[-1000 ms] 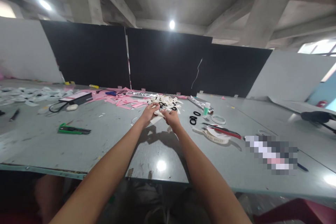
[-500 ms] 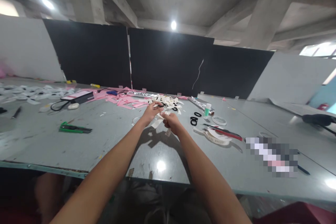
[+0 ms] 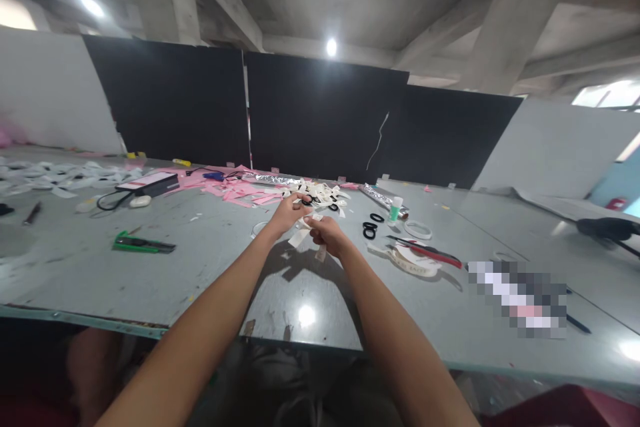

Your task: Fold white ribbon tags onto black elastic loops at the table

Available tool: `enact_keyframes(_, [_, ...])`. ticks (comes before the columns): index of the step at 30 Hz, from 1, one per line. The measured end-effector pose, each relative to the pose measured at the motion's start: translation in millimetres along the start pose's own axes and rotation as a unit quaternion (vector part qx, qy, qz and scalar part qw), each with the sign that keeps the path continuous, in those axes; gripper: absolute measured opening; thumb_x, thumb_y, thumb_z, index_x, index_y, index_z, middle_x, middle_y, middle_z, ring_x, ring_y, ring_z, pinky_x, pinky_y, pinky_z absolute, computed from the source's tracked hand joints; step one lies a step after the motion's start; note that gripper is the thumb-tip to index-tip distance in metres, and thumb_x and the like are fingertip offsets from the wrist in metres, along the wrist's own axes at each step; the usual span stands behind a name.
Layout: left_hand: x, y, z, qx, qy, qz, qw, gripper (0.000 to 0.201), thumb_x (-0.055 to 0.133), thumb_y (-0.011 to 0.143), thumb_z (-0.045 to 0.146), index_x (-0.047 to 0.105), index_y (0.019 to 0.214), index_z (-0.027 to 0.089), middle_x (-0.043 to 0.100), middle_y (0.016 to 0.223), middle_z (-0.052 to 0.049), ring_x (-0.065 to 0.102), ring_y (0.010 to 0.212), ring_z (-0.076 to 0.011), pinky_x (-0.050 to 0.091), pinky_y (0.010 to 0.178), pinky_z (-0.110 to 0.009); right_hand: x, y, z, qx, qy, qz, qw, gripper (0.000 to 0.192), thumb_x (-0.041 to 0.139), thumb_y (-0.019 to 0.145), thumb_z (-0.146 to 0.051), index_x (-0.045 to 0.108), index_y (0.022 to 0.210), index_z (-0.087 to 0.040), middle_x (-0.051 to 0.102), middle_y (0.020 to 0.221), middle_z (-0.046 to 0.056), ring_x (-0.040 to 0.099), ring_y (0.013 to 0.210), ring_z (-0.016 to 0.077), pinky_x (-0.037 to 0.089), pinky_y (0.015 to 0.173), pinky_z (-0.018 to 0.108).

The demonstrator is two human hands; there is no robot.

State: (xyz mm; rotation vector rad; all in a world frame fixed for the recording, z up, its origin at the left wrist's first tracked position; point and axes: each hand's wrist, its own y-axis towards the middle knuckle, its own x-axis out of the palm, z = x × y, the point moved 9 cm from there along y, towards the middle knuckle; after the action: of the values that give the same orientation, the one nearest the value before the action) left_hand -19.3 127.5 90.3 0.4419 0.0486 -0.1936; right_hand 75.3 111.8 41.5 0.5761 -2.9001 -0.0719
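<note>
My left hand (image 3: 287,215) is closed, with its thumb and forefinger pinched at a black ring (image 3: 307,201). Right beside it, my right hand (image 3: 329,235) is closed around a cream ribbon (image 3: 299,238). Ends of this ribbon hang below the fingers over the table, one of them with printing. Where the ribbon meets the ring is too small and covered to make out. Just beyond my hands lies a pile of cream ribbon pieces (image 3: 325,193) with black rings among them. More loose black rings (image 3: 369,233) lie to the right.
At the right, red-handled scissors (image 3: 435,253) rest on a printed cream ribbon coil (image 3: 413,267), near a glue stick (image 3: 395,209) and a white roll (image 3: 417,230). A green utility knife (image 3: 144,244) lies left. Pink strips (image 3: 240,192) and white ribbons (image 3: 50,177) are farther back.
The hanging ribbon ends have shifted slightly beneath my right hand. Both hands stay in nearly the same place, fingers still closed.
</note>
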Motion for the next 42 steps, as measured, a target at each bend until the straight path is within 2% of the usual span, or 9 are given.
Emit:
enact_keyframes(5, [2.0,-1.3,-0.5,-0.02,0.017,-0.015,1.0,0.038,0.069,0.066,0.031,0.053,0.097,0.017,0.049,0.056,0.007,0.046,0.051,-0.0082,0.035,0.053,-0.02,6.7,-2.6,1.7,0.018,0.01,-0.035,0.999,0.037,0.073,0.063,-0.038,0.042,0.068,-0.02,0.03,0.045,-0.012,0.021,0.039,0.0033,0.011,0.039,0.019])
enact_keyframes(8, [1.6,1.1,-1.3,-0.008,0.024,-0.009,1.0,0.035,0.067,0.069,0.034,0.054,0.096,0.017,0.053,0.062,0.004,0.049,0.056,-0.0092,0.036,0.056,-0.02,4.6,-1.5,-2.5,0.002,0.025,-0.018,1.0,0.034,0.072,0.063,-0.035,0.041,0.068,-0.02,0.03,0.044,-0.012,0.021,0.038,0.0031,0.011,0.038,0.018])
enact_keyframes(12, [-7.4,2.7,10.7,0.081,0.034,0.058,0.994,0.027,0.053,0.081,0.044,0.055,0.081,0.017,0.053,0.069,0.002,0.046,0.058,-0.009,0.036,0.056,-0.021,-15.6,1.7,-12.7,-0.046,0.078,0.084,0.992,0.031,0.069,0.066,-0.034,0.041,0.067,-0.02,0.028,0.042,-0.012,0.017,0.037,0.0028,0.01,0.037,0.018])
enact_keyframes(15, [-3.7,-3.3,24.6,0.163,0.113,0.065,0.978,0.025,0.049,0.085,0.038,0.057,0.076,0.016,0.055,0.076,-0.001,0.049,0.066,-0.011,0.039,0.061,-0.023,-31.4,1.7,-16.6,-0.069,0.116,0.149,0.98,0.033,0.068,0.067,-0.033,0.037,0.066,-0.022,0.025,0.04,-0.013,0.015,0.036,0.0028,0.01,0.036,0.018])
enact_keyframes(18, [6.1,-11.1,32.7,0.218,0.195,0.041,0.955,0.017,0.052,0.084,0.03,0.063,0.087,0.017,0.059,0.089,-0.003,0.051,0.073,-0.0123,0.041,0.065,-0.024,-36.5,2.1,-17.9,-0.076,0.136,0.16,0.975,0.033,0.067,0.068,-0.032,0.036,0.065,-0.022,0.025,0.04,-0.013,0.015,0.035,0.0028,0.01,0.035,0.017])
enact_keyframes(22, [8.3,-16.4,36.6,0.256,0.232,0.044,0.937,0.017,0.052,0.083,0.021,0.063,0.095,0.018,0.06,0.093,-0.003,0.049,0.069,-0.0113,0.043,0.066,-0.025,-36.6,2.8,-17.0,-0.073,0.148,0.157,0.974,0.033,0.067,0.069,-0.032,0.036,0.065,-0.022,0.026,0.041,-0.013,0.016,0.035,0.0027,0.01,0.034,0.017])
enact_keyframes(34, [14.2,-22.4,46.1,0.299,0.348,0.024,0.888,0.015,0.051,0.087,0.026,0.061,0.096,0.02,0.06,0.094,-0.004,0.05,0.072,-0.0127,0.042,0.068,-0.025,-28.3,6.1,-10.1,-0.048,0.124,0.117,0.984,0.03,0.066,0.07,-0.032,0.038,0.064,-0.021,0.027,0.042,-0.012,0.016,0.035,0.0028,0.01,0.035,0.017])
enact_keyframes(37, [14.6,-22.3,47.4,0.291,0.357,0.014,0.887,0.015,0.048,0.089,0.027,0.06,0.092,0.02,0.059,0.094,-0.004,0.053,0.081,-0.0148,0.042,0.073,-0.026,-26.8,5.8,-10.4,-0.044,0.123,0.111,0.985,0.03,0.065,0.069,-0.031,0.037,0.063,-0.021,0.028,0.042,-0.011,0.016,0.036,0.0027,0.01,0.035,0.018])
enact_keyframes(42, [18.9,-19.5,42.7,0.273,0.365,-0.014,0.89,0.015,0.045,0.089,0.022,0.059,0.094,0.019,0.059,0.096,-0.006,0.054,0.089,-0.0173,0.043,0.078,-0.028,-35.0,3.7,-13.3,-0.054,0.144,0.148,0.977,0.032,0.064,0.068,-0.031,0.034,0.063,-0.022,0.026,0.042,-0.012,0.016,0.036,0.0029,0.01,0.036,0.018])
